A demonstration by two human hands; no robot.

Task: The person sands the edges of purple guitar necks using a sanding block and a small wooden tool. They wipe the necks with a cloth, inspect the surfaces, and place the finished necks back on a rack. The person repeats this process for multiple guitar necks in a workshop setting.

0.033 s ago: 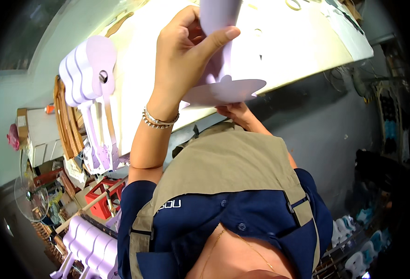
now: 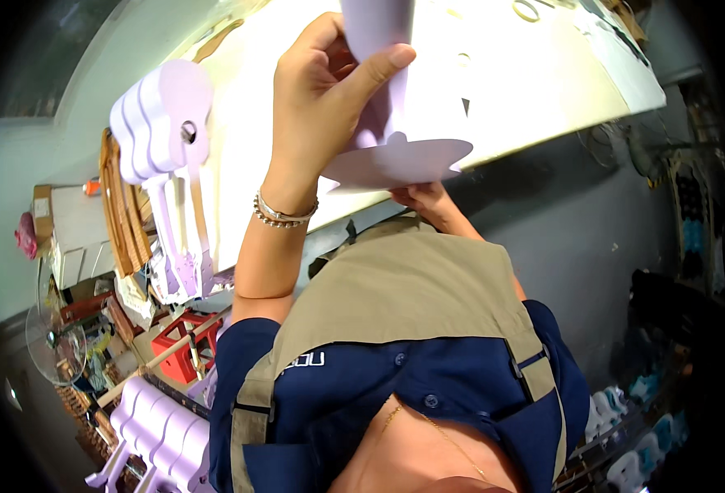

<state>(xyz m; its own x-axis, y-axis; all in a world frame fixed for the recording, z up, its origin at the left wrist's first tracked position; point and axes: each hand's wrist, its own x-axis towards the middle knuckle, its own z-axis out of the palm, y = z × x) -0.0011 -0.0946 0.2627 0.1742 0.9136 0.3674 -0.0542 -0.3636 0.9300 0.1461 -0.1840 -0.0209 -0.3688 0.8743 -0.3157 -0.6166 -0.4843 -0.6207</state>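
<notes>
A lilac ukulele body point(image 2: 403, 163) is tilted up on edge over the near side of a pale worktable point(image 2: 535, 90). Its top runs out of view, so I cannot see all of it. My left hand point(image 2: 317, 103), with bracelets at the wrist, is closed round the curved side, thumb across the front and fingers mostly behind. Below the broad lower end, my right hand point(image 2: 428, 200) presses its fingers against the underside, partly hidden by the body and my khaki apron point(image 2: 403, 283).
Several lilac ukuleles point(image 2: 161, 123) stand in a row on the table's left, beside curved wooden pieces point(image 2: 124, 209). A tape ring point(image 2: 527, 11) lies at the back. Lower left are a red stool point(image 2: 177, 361), a fan point(image 2: 54, 349) and more lilac ukuleles point(image 2: 165, 431).
The upper end of the ukulele body and my left hand have shifted very slightly left. The surroundings have moved a little in view; both hands keep their hold.
</notes>
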